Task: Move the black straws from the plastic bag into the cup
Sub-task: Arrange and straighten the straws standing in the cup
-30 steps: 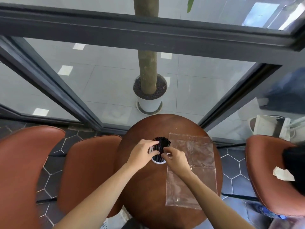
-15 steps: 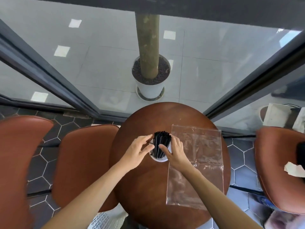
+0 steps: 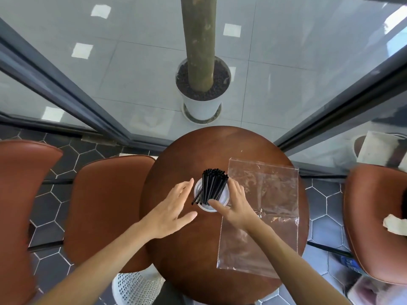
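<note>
A bundle of black straws [image 3: 213, 186] stands in a clear plastic cup [image 3: 201, 188] near the middle of a round brown table [image 3: 176, 260]. My left hand [image 3: 174, 208] hovers just left of the cup with its fingers straight, apart from the cup. On the cup's right side, my right hand [image 3: 234, 205] has its thumb on the near rim and its fingers around the far side. The clear plastic bag [image 3: 262, 216] lies flat on the table to the right, partly under my right wrist.
Brown padded chairs stand at the left [image 3: 103, 212], far left [image 3: 19, 205] and right [image 3: 378, 221]. Behind the table is a glass wall with dark frames, and beyond it a white plant pot [image 3: 202, 102]. A white perforated bin [image 3: 136, 287] sits below the table's near edge.
My left hand has let go of the cup and drawn back to the left, fingers spread. The right hand stays at the cup. The camera has tilted further down.
</note>
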